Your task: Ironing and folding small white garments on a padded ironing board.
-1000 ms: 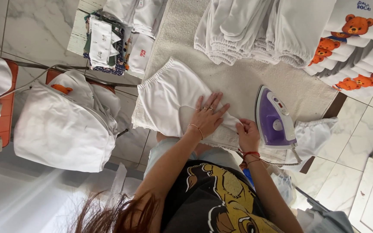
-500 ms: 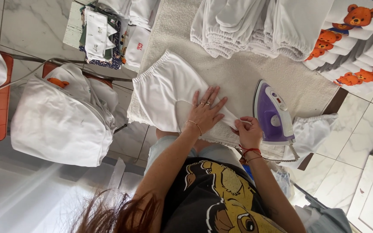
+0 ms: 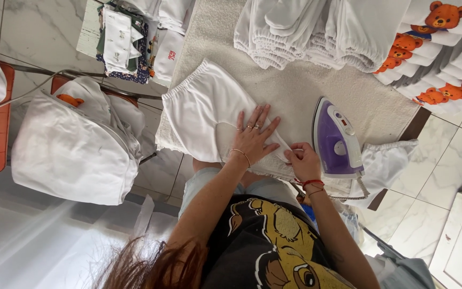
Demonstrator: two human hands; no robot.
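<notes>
Two hands: left hand (image 3: 253, 136) flat, spread on white shorts (image 3: 204, 115); right hand (image 3: 301, 162) pinching their edge.

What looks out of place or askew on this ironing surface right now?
One thing: a white garment hangs crumpled off the table edge beside the purple iron, unlike the neat folded stacks. The shorts under the left hand lie flat.

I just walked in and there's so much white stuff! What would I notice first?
First the purple iron standing on the beige ironing surface, beside the right hand. Then the left hand spread flat on the white shorts. At the top right lie folded white shirts with orange bears.
</notes>
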